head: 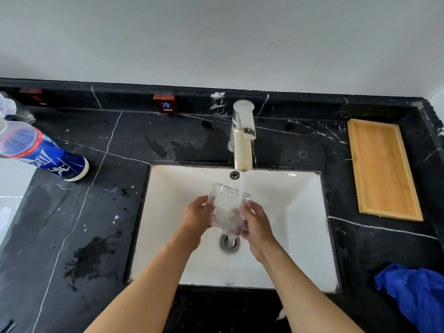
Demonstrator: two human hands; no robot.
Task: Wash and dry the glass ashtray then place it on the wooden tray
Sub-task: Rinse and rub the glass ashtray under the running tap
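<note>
Rinsing under the faucet (243,134), the left hand (195,218) and right hand (258,227) each close a grip on one side of the glass ashtray (227,209), held tilted above the sink (310,212). Wet glass looks slippery; a loosened grip could drop it onto the basin and chip it, well short of the wooden tray (382,169).

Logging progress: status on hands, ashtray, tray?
Left hand and right hand both gripping glass ashtray under running faucet. Wooden tray holds nothing; path unobstructed.

Pale grey wall (216,37), black marble counter (72,212) — white-veined, white sink (300,212)
</note>
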